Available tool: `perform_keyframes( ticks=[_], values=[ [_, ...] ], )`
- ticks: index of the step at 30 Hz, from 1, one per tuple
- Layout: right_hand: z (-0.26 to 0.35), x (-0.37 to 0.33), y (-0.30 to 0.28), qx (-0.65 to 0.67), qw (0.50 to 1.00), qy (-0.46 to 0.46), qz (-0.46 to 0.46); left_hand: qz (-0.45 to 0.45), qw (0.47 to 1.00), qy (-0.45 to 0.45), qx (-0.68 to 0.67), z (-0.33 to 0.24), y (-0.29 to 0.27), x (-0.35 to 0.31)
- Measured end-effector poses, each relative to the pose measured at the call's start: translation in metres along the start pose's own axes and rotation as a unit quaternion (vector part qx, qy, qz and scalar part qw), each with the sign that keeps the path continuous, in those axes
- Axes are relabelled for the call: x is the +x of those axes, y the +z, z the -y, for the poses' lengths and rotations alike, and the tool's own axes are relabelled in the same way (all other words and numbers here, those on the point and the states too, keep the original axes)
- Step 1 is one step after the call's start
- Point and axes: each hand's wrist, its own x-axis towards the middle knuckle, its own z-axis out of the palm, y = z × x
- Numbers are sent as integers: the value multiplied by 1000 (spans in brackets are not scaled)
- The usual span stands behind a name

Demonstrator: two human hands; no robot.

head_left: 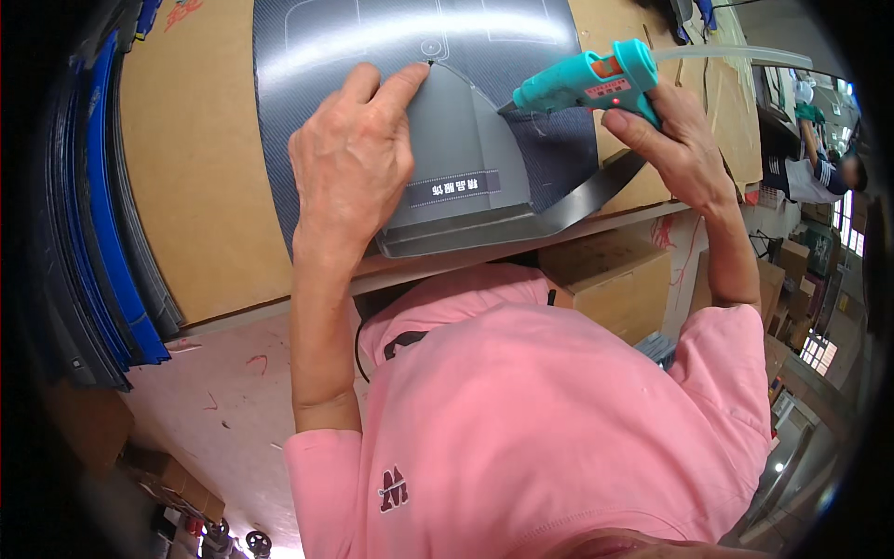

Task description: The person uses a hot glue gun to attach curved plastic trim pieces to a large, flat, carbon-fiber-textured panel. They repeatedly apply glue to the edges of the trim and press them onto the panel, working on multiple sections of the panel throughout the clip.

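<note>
A: What to note first about the left hand (349, 158)?

B: Laid back-up over the left side of the grey panel (452, 121), bent at the wrist, with one finger stretched to the panel's peak. Impossible to tell whether pinching there or only pressing.

A: And about the right hand (680, 140)?

B: Raised off to the right, clasped firmly around the handle of a teal hot-glue gun (587, 82). Pointed leftward, nozzle down at the panel's right edge; hard to tell touching from just beside.

A: Where to find the panel?

B: Between both hands, flat on a dark sheet (326, 42), near the close edge of the tan worktable (205, 168).

A: Looking how?

B: Smooth and dull, tapering to a rounded point at the far end. Crossed near the wide end by a black label band (453, 189) with white characters. Edged below by a glossy black strip (591, 194), curving away rightward.

A: And for materials?

B: Underneath, finely woven-looking, shiny, printed with pale outlines. Behind the gun, translucent and rod-like: a glue stick (745, 54).
</note>
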Motion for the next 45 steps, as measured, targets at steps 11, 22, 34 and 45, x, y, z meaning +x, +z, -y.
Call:
perform_keyframes(
  ticks=[11,22,34,45],
  values=[
    [-4,8,5,21,999,1,32,-5,1000,4,-5,-1,1,0],
    [0,-1,-8,-20,998,41,49,-7,1000,2,-2,-1,0,0],
    [-12,-10,-13,-23,998,37,54,-7,1000,3,6,1,2,0],
    [-14,-20,-20,48,995,34,83,8,1000,-3,14,0,0,1]
  ],
)
